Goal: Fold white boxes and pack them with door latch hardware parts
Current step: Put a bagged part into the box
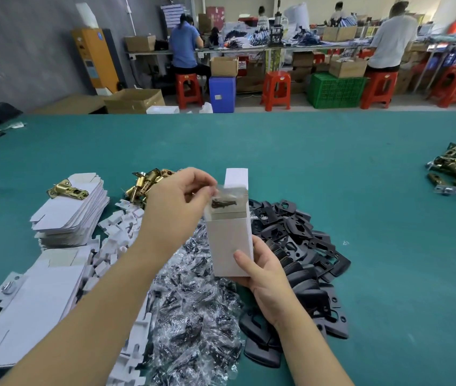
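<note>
- One white box [229,243] — smooth card, tall and upright, lid flap raised — is held above the green table [360,190] by the right hand [260,277], fingers curled round its base.
- The left hand [178,196] pinches one clear crinkly bag of dark screws [225,201] at the box's open mouth.
- Two stacks of flat white box blanks [71,213] lie at left, one brass latch [66,189] on top.
- Beneath: one heap of glossy screw bags [193,316], one pile of matte black plates [299,240].
</note>
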{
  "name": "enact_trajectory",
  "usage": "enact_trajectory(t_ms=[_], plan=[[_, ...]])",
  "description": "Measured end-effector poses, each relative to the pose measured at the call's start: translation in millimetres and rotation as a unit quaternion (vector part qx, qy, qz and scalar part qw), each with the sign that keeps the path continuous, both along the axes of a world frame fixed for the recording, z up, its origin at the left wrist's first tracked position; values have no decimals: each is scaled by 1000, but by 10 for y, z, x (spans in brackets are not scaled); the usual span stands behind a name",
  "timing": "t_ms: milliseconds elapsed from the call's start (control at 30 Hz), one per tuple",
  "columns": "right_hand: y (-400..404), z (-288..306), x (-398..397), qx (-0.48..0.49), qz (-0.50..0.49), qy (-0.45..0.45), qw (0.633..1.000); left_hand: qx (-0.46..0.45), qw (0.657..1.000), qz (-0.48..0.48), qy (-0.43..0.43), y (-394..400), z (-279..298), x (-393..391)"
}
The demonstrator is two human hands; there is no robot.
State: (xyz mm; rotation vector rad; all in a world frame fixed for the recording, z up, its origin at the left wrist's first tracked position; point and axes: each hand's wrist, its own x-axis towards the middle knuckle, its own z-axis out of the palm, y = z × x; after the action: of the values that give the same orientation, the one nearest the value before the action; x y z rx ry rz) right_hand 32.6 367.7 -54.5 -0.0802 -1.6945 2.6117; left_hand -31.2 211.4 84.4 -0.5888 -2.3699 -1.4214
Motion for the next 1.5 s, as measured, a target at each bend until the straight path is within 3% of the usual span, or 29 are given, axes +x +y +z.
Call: enact_trajectory(t_ms=[233, 367, 500, 733, 967, 1267, 1500], plan=[[29, 62, 25, -55, 8, 3, 998, -121, 992, 9, 15, 153, -133, 45], [18, 64, 29, -52, 13, 6, 999, -193, 978, 33, 70, 110, -92, 51], [8, 70, 27, -53, 12, 5, 999, -277, 960, -6, 44, 72, -77, 23], [10, 69, 28, -55, 13, 11, 998, -191, 978, 17, 80, -44, -132, -32], [-7, 23, 20, -11, 17, 11, 1000, -243, 967, 16, 74, -18, -136, -64], [3, 8, 16, 1, 9, 14, 1000, -276, 957, -73, -54, -6, -119, -78], [-13, 23, 22, -13, 22, 24, 999, -295, 947, -108, -68, -81, -145, -105]])
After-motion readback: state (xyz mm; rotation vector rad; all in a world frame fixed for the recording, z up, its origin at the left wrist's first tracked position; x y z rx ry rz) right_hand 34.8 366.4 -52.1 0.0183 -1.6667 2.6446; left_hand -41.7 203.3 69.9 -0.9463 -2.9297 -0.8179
